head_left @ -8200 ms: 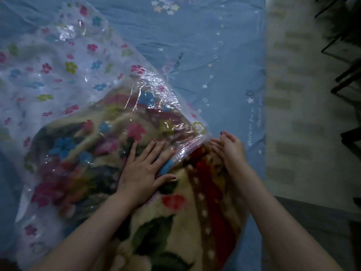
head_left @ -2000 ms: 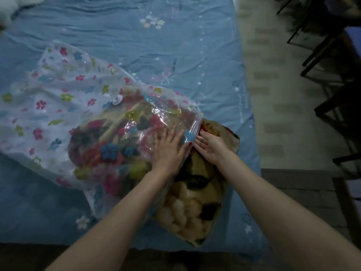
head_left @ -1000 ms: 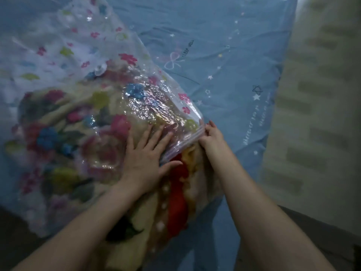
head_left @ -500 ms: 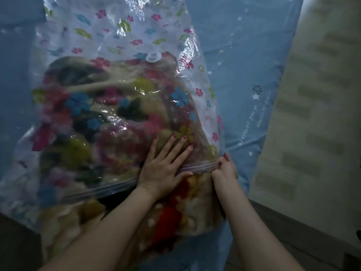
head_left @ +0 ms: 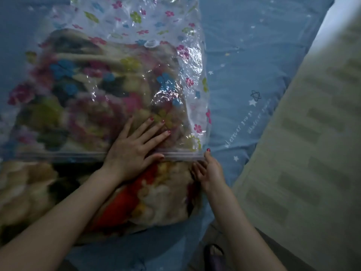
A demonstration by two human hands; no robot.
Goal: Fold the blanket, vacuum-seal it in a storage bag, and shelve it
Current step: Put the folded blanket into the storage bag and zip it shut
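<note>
Near the right edge of the bed [head_left: 254, 55], soft bulky blanket [head_left: 152, 192] half inside slippery storage bag [head_left: 136, 26], left hand [head_left: 134, 151] flat on top, right hand [head_left: 211, 171] pinching the zip strip [head_left: 181, 155] corner, probably the best hold.

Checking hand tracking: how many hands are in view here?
2. The left hand lies flat on the storage bag; the right hand is at its zipper's right end.
</note>
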